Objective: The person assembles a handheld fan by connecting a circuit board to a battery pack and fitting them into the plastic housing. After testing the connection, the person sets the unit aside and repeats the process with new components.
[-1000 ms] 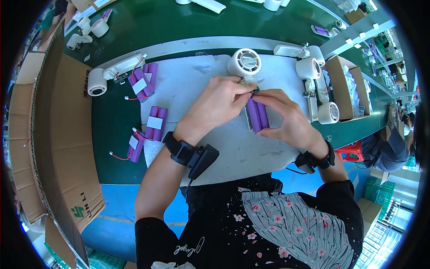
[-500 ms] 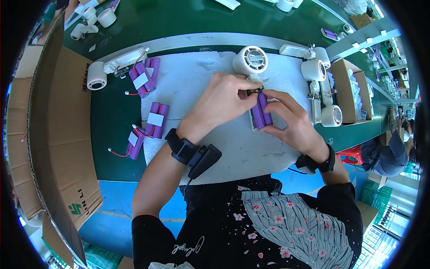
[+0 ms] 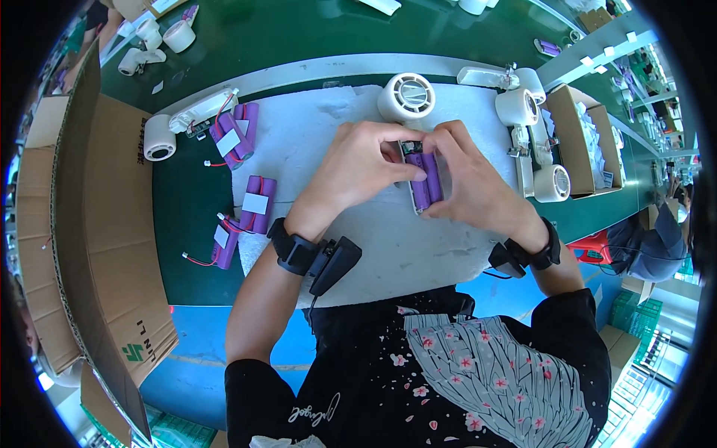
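Note:
A white handheld fan (image 3: 407,97) lies on the pale mat, its round slotted head pointing away from me and its handle housing uncovered. Inside the handle sits a purple two-cell battery pack (image 3: 424,179), with a small dark circuit board (image 3: 411,148) above it. My left hand (image 3: 362,166) grips the handle's left side, its thumb against the cells and its fingertips by the board. From the right, my right hand (image 3: 474,175) curls around the handle, with fingers at the upper end and thumb near the lower end of the pack. The fingers partly hide the board.
Several purple battery packs (image 3: 255,204) with red wires lie on the left. A tall cardboard box (image 3: 119,224) stands at far left. More white fans (image 3: 517,107) rest at right beside a small carton (image 3: 576,153). A grey rail (image 3: 299,71) crosses behind the mat (image 3: 358,246).
Both hands have shifted slightly left with the fan. My right fingers have moved up around the handle's upper end, and my left thumb has come down onto the battery pack.

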Demonstrator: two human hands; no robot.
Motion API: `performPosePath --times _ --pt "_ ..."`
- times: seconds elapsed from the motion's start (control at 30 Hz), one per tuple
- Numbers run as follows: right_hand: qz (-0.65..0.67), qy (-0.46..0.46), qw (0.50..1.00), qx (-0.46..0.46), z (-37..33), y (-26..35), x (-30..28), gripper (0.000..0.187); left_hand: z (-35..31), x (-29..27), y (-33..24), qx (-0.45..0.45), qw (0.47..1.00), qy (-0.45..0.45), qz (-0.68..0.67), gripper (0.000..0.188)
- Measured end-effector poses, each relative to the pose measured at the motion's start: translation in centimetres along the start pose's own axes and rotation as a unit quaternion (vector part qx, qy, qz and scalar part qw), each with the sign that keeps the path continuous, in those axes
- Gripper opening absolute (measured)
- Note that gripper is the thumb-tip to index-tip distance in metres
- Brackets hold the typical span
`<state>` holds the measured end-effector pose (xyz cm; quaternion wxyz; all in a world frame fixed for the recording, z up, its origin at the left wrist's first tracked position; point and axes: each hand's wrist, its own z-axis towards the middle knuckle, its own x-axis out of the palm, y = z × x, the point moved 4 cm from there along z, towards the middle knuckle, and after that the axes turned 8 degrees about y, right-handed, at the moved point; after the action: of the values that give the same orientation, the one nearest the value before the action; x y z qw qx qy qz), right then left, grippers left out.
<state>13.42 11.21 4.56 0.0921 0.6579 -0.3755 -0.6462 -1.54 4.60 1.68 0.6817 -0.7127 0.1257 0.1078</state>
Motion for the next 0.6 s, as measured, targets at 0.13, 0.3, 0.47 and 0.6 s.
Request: performPosePath --times 0.13,0.3,0.47,0.6 --pt "0.047 0.018 0.997 -0.062 -0.1 -0.4 -0.3 0.069 -0.2 0.6 0.1 -0.009 1.0 -0.003 -0.029 0.041" --pt "-0.02 -0.01 0.991 -0.13 -1.5 -0.4 0.5 0.072 -0.1 0.3 0.3 -0.011 1.0 -0.008 -0.027 0.041" --pt "-0.07 -0.016 0.988 -0.135 -1.6 0.2 0.5 0.07 0.0 0.3 0.7 0.01 0.999 -0.005 -0.034 0.039" --pt "-0.076 0.01 0.989 -0.128 -1.1 0.7 -0.2 0.069 -0.2 0.2 0.5 0.015 1.0 -0.004 -0.026 0.044"
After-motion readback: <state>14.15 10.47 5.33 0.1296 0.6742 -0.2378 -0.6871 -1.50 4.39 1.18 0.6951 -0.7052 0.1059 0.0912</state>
